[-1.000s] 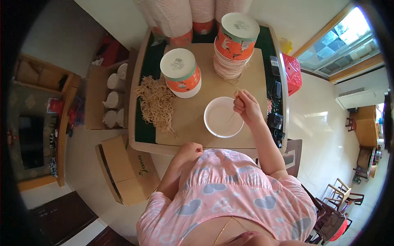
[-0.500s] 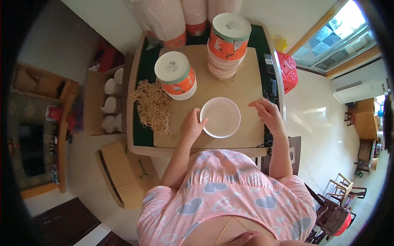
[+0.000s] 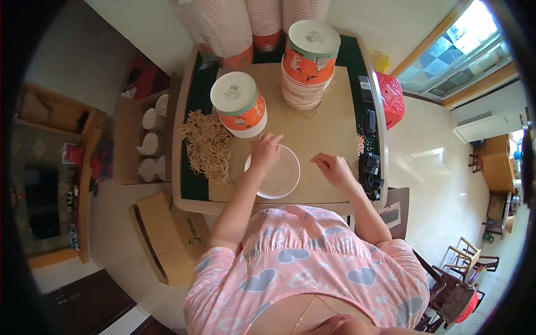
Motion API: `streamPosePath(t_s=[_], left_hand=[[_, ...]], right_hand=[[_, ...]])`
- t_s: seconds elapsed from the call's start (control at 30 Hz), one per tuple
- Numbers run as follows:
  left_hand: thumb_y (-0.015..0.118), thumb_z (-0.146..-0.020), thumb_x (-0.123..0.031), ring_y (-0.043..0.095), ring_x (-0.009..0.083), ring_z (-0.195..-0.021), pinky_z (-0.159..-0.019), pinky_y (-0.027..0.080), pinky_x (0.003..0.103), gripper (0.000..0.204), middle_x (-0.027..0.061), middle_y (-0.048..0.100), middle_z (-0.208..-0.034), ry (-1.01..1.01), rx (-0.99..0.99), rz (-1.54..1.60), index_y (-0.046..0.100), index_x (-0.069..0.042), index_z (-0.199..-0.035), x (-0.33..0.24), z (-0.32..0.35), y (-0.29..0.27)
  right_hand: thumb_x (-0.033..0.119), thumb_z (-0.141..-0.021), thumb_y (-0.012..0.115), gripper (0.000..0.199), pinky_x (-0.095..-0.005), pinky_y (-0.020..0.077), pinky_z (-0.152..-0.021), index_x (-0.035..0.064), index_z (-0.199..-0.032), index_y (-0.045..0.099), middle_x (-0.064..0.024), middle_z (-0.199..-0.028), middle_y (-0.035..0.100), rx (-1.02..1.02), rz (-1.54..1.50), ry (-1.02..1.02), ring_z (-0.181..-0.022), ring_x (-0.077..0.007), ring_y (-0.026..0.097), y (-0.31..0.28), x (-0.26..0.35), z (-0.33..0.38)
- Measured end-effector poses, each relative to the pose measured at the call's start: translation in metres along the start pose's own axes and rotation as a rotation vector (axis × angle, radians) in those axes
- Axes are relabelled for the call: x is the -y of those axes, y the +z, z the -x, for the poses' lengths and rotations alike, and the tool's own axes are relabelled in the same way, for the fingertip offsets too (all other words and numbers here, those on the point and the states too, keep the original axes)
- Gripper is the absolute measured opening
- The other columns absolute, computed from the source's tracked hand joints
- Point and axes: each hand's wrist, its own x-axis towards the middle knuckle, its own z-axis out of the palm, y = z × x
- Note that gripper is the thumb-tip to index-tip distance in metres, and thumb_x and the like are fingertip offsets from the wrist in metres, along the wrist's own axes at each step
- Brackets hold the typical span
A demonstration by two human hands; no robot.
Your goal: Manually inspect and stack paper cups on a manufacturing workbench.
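Note:
A white paper tub (image 3: pixel 285 176), open at the top, rests on the brown cardboard sheet close to my body. My left hand (image 3: pixel 266 153) reaches across its far left rim with fingers stretched out, hiding part of the tub. To the right of the tub, my right hand (image 3: pixel 335 169) hovers with its fingertips pressed together; anything between them is too small to tell. Beyond my left hand stands an upside-down orange paper tub (image 3: pixel 245 116) with a green band and pale base. A heap of tan crinkled paper strands (image 3: pixel 205 148) lies to the left.
Another stack of upside-down tubs (image 3: pixel 310 66) stands at the back right. Tall nested stacks (image 3: pixel 220 28) rise along the wall. Black adapters and cables (image 3: pixel 369 164) line the right table edge. A carton of white cups (image 3: pixel 125 139) sits left of the table, beside a red stool (image 3: pixel 391 100) opposite.
The white tub has shifted left and slightly nearer to me. My left hand has moved from its side to over its far rim. My right hand has moved left and nearer.

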Motion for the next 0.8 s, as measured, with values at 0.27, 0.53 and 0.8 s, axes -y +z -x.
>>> streamPosePath(t_s=[0.27,0.53,0.8], left_hand=[[0.041,-0.095,-0.039,0.047,0.0110,-0.054,-0.051,0.038,0.028,0.048,0.0006,0.047,-0.056,-0.563,0.562,0.713,0.051,-0.004,-0.064,-0.042,0.012,-0.002],[0.048,-0.093,-0.018,0.042,0.0064,-0.052,-0.046,0.035,0.023,0.025,-0.0017,0.046,-0.058,-0.608,0.562,1.108,0.050,-0.005,-0.071,-0.045,0.018,0.000],[0.051,-0.091,-0.013,0.044,0.0052,-0.054,-0.047,0.037,0.020,0.017,-0.0018,0.049,-0.063,-0.662,0.449,1.205,0.051,-0.005,-0.076,-0.038,0.037,0.013]], right_hand=[[0.011,-0.084,0.055,0.012,-0.0395,0.0481,-0.067,0.0021,-0.089,0.061,-0.0171,-0.084,0.061,-0.048,0.023,-0.159,-0.077,-0.0355,0.059,0.021,0.003,-0.008],[0.009,-0.086,0.057,0.009,-0.0277,0.0415,-0.052,0.0012,-0.087,0.061,-0.0097,-0.063,0.055,-0.056,-0.116,-0.060,-0.054,-0.0149,0.052,0.028,0.009,-0.006],[0.009,-0.081,0.064,0.007,-0.0226,0.0261,-0.045,0.0023,-0.079,0.063,0.0056,-0.053,0.040,-0.125,-0.414,0.094,-0.050,-0.0031,0.033,0.062,-0.029,-0.011]])
